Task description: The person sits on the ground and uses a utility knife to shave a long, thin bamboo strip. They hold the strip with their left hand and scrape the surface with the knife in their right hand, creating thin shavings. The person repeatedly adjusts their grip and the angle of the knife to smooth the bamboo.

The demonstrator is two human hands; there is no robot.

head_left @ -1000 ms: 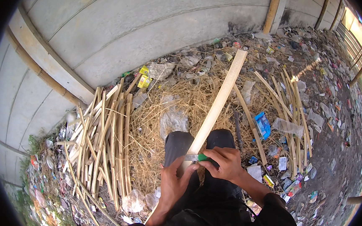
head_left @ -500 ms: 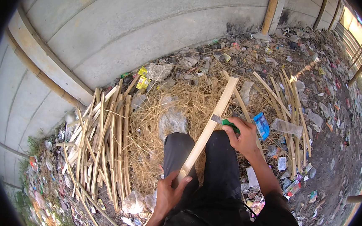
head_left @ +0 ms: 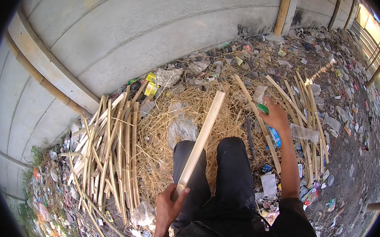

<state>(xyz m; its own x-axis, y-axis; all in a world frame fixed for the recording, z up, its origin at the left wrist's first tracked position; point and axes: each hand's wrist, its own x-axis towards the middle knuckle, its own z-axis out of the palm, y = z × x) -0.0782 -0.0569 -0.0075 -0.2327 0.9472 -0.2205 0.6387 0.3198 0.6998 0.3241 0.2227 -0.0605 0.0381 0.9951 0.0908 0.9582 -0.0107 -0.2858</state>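
Note:
My left hand (head_left: 169, 205) grips the near end of a pale bamboo strip (head_left: 201, 139). The strip slants up and away over my left thigh, its far end raised above the straw. Out to the right, my right hand (head_left: 277, 116) is closed around a green-handled cutter knife (head_left: 262, 108), whose blade I cannot make out now. The knife is apart from the held strip. Under and beside this hand, another bamboo strip (head_left: 255, 112) lies aslant on the straw.
Many bamboo strips (head_left: 108, 152) are heaped on the left, with another bundle (head_left: 310, 127) on the right. Straw shavings (head_left: 153, 138) cover the ground ahead, and a dark, narrow object (head_left: 250, 138) lies by my right knee. Litter surrounds this; a concrete wall (head_left: 161, 24) stands beyond.
My right hand has lifted the knife off the held strip and moved it away to the upper right. The held strip has swung left, uncovering the dark object beside my right knee.

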